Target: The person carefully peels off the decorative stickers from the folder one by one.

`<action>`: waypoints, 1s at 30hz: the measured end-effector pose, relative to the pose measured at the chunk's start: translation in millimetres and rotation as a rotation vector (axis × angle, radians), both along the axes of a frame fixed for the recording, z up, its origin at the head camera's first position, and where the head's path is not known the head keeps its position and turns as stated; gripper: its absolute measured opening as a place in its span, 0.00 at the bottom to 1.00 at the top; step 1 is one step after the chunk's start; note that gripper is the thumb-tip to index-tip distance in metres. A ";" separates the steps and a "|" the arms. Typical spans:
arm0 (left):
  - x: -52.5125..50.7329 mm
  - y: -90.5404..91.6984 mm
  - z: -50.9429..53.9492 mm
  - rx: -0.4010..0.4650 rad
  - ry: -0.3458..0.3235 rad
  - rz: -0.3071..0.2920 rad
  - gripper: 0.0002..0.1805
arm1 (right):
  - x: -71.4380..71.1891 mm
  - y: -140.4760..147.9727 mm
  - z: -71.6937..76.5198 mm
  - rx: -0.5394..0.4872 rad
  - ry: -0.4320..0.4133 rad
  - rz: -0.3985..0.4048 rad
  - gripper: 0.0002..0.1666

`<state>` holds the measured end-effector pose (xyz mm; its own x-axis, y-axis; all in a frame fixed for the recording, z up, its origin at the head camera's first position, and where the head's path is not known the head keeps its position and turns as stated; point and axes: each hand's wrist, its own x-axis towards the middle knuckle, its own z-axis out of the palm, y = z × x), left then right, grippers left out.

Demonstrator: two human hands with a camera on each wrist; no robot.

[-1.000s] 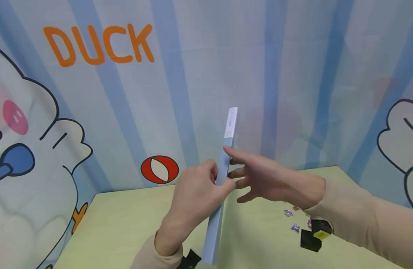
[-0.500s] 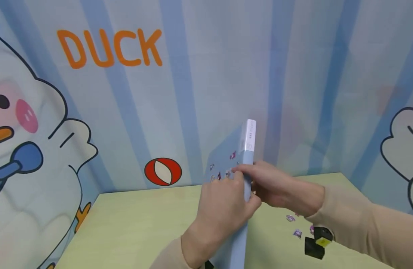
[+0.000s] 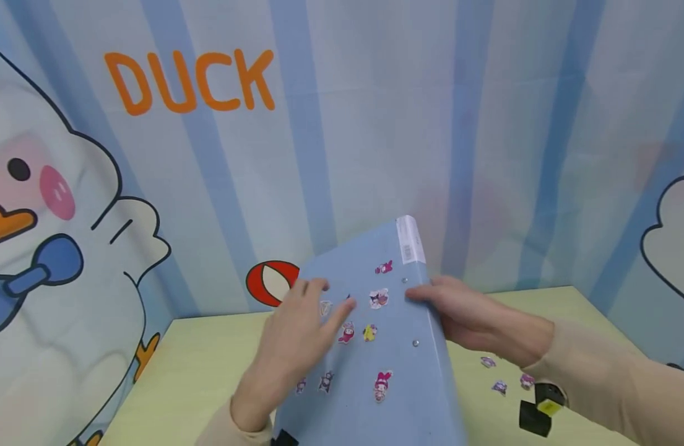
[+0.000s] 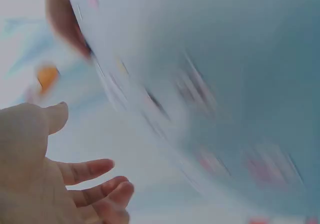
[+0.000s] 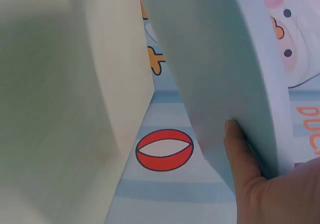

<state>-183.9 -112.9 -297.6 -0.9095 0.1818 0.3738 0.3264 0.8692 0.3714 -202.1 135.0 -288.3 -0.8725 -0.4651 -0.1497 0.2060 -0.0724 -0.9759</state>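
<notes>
A light blue file folder [image 3: 400, 378] stands tilted above the table, its sticker-dotted cover turned toward me. Small cartoon stickers, such as a pink one [image 3: 381, 387] and a yellow one [image 3: 370, 332], are scattered over it. My right hand [image 3: 481, 316] grips the folder at its spine, thumb on the cover side; in the right wrist view a finger [image 5: 240, 151] lies along the opposite face. My left hand [image 3: 291, 341] is in front of the cover with its fingers spread. The left wrist view shows that hand [image 4: 55, 169] apart from the blurred folder [image 4: 240, 83].
On the pale yellow table [image 3: 208, 365], several small purple and pink stickers [image 3: 499, 387] lie at the right, near the black device on my right wrist [image 3: 536, 416]. Behind the table hangs a blue striped backdrop [image 3: 364, 124] with a duck print.
The folder has turned from edge-on so its stickered cover faces me. My right hand has taken hold of the spine, and my left hand has let go and moved left.
</notes>
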 end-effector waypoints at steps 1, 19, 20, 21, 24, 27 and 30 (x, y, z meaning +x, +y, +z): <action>-5.9 -13.4 -4.4 0.026 -0.030 0.026 0.34 | -1.0 3.0 -2.3 -0.004 0.003 0.009 0.31; -47.6 -73.1 -89.4 0.890 -0.580 -0.240 0.20 | -42.5 41.0 -57.3 -0.195 -0.014 0.010 0.34; -48.1 -72.2 -91.1 0.881 -0.572 -0.232 0.20 | -45.3 42.7 -62.3 -0.191 -0.008 0.019 0.33; -48.6 -71.7 -93.2 0.873 -0.569 -0.226 0.19 | -47.9 44.6 -67.0 -0.181 -0.003 0.027 0.33; -49.1 -71.4 -101.0 0.849 -0.570 -0.218 0.18 | -53.7 53.7 -79.7 -0.114 0.009 0.029 0.32; -49.5 -72.5 -111.2 0.839 -0.580 -0.211 0.17 | -58.9 62.5 -91.4 -0.033 0.027 0.017 0.31; -51.8 -72.5 -122.2 0.819 -0.594 -0.196 0.17 | -65.3 65.5 -103.0 0.058 0.058 -0.015 0.29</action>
<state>-235.7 -185.4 -419.8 -0.9698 0.2386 -0.0500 0.0058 0.2276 0.9737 -267.4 200.5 -391.3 -0.8872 -0.4442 -0.1249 0.1483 -0.0180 -0.9888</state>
